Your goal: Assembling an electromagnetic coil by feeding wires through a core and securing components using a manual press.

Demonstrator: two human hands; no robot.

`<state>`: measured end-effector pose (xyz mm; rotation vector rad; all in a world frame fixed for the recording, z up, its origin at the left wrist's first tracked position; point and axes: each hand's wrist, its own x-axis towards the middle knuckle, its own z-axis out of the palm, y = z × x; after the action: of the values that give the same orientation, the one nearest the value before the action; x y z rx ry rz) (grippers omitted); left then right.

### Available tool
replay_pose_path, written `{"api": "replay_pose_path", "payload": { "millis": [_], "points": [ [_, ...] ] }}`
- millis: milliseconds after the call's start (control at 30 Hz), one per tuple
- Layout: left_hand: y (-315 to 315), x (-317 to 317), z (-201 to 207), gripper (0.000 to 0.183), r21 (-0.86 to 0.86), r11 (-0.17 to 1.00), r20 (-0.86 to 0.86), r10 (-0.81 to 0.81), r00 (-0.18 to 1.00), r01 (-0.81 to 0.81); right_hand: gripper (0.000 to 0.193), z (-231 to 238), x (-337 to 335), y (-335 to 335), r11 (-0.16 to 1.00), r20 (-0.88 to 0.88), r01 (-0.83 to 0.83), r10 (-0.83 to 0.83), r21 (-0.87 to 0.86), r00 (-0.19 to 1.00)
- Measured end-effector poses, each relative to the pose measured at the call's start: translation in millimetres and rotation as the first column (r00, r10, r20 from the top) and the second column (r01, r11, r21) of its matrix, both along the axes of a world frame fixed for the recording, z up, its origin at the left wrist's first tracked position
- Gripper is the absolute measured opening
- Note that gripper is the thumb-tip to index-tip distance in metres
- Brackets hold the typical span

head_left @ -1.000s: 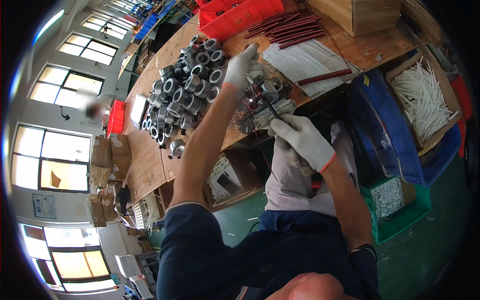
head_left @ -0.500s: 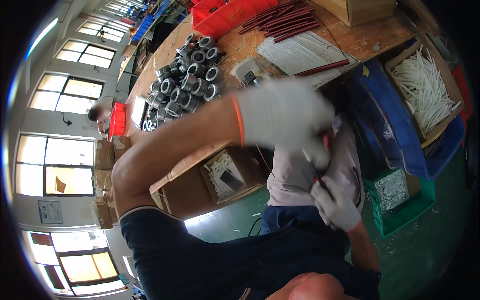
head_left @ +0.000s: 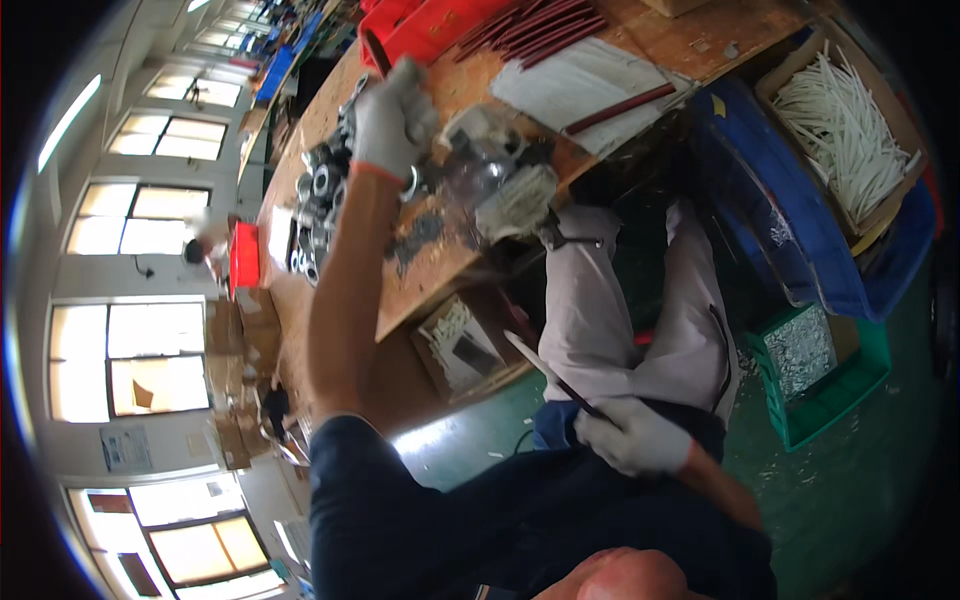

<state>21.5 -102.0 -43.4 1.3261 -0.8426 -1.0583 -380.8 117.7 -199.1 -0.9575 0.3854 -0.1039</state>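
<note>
My left hand (head_left: 393, 120), in a white knit glove with an orange cuff, is raised over the table beside a pile of grey metal rings (head_left: 322, 185). Its fingers are curled, slightly blurred, and a short dark reddish-brown rod (head_left: 376, 54) sticks up from them; its lower end is hidden. Low over my lap, my right hand (head_left: 635, 437), gloved too, closes around a slim stick (head_left: 552, 376), white toward its far tip and dark near the fingers. The stick slants up to the left, touching nothing else I can see.
A metal fixture with a handle (head_left: 552, 236) sits at the table edge. Dark red rods (head_left: 535, 30) and a white sheet (head_left: 590, 85) lie behind it, near a red bin (head_left: 430, 35). At right are a carton of white sticks (head_left: 840, 130), a blue bin (head_left: 760, 220) and a green crate (head_left: 835, 405).
My left hand has swung from above my lap up and left to the ring pile. My right hand has drawn slightly down and left, still gripping the stick, now more fully visible.
</note>
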Motion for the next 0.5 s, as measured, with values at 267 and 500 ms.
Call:
{"api": "replay_pose_path", "payload": {
  "millis": [267,500],
  "points": [
    [-12,1,-12,0.034,0.074,0.997,0.109,0.011,0.994,-0.019,0.025,20,7,-62,0.968,-0.071,0.249,-0.252,-0.044,0.965],
    [2,4,-61,0.035,0.065,0.991,-0.15,0.128,0.98,-0.119,0.03,80,108,-135,0.966,-0.023,0.254,-0.253,0.052,0.967]
  ]
}}
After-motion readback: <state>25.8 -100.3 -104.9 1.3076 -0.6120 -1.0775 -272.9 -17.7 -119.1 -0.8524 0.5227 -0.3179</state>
